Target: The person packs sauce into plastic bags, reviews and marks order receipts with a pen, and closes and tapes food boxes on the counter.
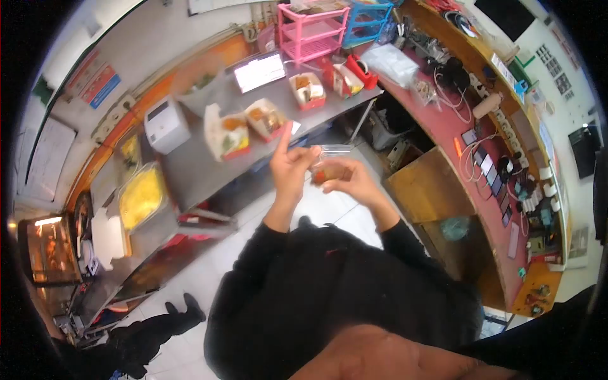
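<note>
A small clear plastic sauce cup (324, 175) with reddish contents is held up in front of my body, between my hands. Its clear lid (335, 149) stands raised at the cup's far side. My right hand (356, 183) grips the cup from the right, thumb and fingers around it. With the thumb side of my left hand (291, 168) I pinch the cup's left edge near the lid, while the index finger points upward. Beyond my hands, open red-and-white food boxes (266, 119) with food inside stand on the grey counter (193, 183).
A white printer-like device (166, 125) and a tub of yellow food (142, 196) are on the left. Pink shelves (313, 31) rise at the back. Phones (487, 166) and cables lie on the red counter (437, 130) at right. Another person's legs (152, 335) show lower left.
</note>
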`<state>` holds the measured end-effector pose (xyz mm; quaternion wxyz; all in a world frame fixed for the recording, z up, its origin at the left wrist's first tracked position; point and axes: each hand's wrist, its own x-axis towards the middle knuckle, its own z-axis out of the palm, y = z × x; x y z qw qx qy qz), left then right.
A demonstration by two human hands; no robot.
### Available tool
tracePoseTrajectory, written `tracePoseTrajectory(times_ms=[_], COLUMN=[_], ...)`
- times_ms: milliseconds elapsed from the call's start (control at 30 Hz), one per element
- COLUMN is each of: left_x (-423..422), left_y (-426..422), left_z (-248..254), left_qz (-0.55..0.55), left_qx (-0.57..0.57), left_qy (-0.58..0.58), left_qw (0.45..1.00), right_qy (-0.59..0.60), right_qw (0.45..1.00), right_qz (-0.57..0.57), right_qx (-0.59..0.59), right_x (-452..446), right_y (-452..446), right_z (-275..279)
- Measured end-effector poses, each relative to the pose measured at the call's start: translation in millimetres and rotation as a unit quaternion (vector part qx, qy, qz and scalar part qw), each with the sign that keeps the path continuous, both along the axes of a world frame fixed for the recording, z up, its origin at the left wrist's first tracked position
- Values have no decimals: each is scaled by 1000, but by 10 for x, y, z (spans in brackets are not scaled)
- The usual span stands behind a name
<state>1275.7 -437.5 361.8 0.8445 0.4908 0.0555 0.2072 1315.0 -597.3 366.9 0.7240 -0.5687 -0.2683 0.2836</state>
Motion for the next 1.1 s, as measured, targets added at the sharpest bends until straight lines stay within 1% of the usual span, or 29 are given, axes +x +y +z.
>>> tracePoseTrajectory(times_ms=[67,133,167,200,233,267,300,333,367,400,433,533,567,600,633,667,700,767,800,833,867,900,933,1000,1033,1067,1100], left_x=[628,1231,1426,1640,1819,1932,1992,1967,2045,1972,2080,2569,2792,3003,3183,3330,3455,3665,3751,3815,3827,3824,3887,4016,4035,4059,4093], left_y=[-48,-149,-123,-95,-53,18,66,54,-31,-57,-97,-265,-402,-511,-601,-673,-717,-736,-731,-732,-770,-858,-911,-1022,-1074,-1117,-1172], left_z=[-130,-178,-274,-515,-827,-1111,-1408,-1726,-1485,-1883,-1879,-1752,-1569,-1485,-1416,-1354,-1292,-1182,-1162,-1167,-1192,-1255,-1213,-1239,-1331,-1438,-1606], left_qz=[-23,-28,-75,-114,-150,-239,-320,-350,-411,-397,-460,-485,-443,-425,-405,-385,-363,-308,-244,-174,-99,3,76,194,205,166,116], left_qx=[27,45,120,214,306,431,542,597,617,666,542,332,401,425,448,470,435,365,302,237,169,75,-10,38,38,56,51], left_qy=[-4,-1,30,62,92,111,128,200,319,356,472,511,487,464,441,419,395,341,291,235,174,201,218,323,332,350,361], left_qw=[999,999,989,968,936,863,766,693,591,521,521,628,637,651,664,675,723,810,874,926,965,977,973,926,920,920,924], right_qy=[82,75,78,80,82,54,66,76,68,60,63,6,-13,-34,-149,-262,-372,-353,-345,-321,-305,-292,-279,-174,-121,-74,-29], right_qw=[995,992,988,983,977,971,956,940,937,934,938,954,953,950,934,906,866,876,879,896,902,906,908,936,944,966,981], right_qz=[-12,-80,-115,-148,-186,-215,-262,-305,-312,-318,-312,-263,-240,-215,-216,-215,-211,-172,-152,-132,-102,-72,-44,28,61,77,93], right_qx=[-53,-55,-61,-66,-66,-93,-113,-134,-142,-151,-138,-146,-186,-223,-242,-253,-258,-281,-293,-279,-289,-298,-308,-303,-300,-235,-170], right_x=[545,1130,1388,1692,2007,2341,2699,3068,3439,3774,4099,4990,5246,5492,5706,5872,5979,6078,6103,6113,6143,6193,6246,6418,6473,6473,6502], right_y=[-83,-222,-326,-443,-585,-726,-878,-1008,-1114,-1181,-1194,-1005,-887,-749,-605,-462,-351,-209,-132,-38,22,98,188,315,349,354,334], right_z=[-125,-249,-277,-328,-431,-497,-642,-808,-937,-1039,-1109,-1460,-1582,-1716,-1906,-2122,-2247,-2123,-2042,-2090,-2130,-2170,-2221,-2518,-2608,-2504,-2392])
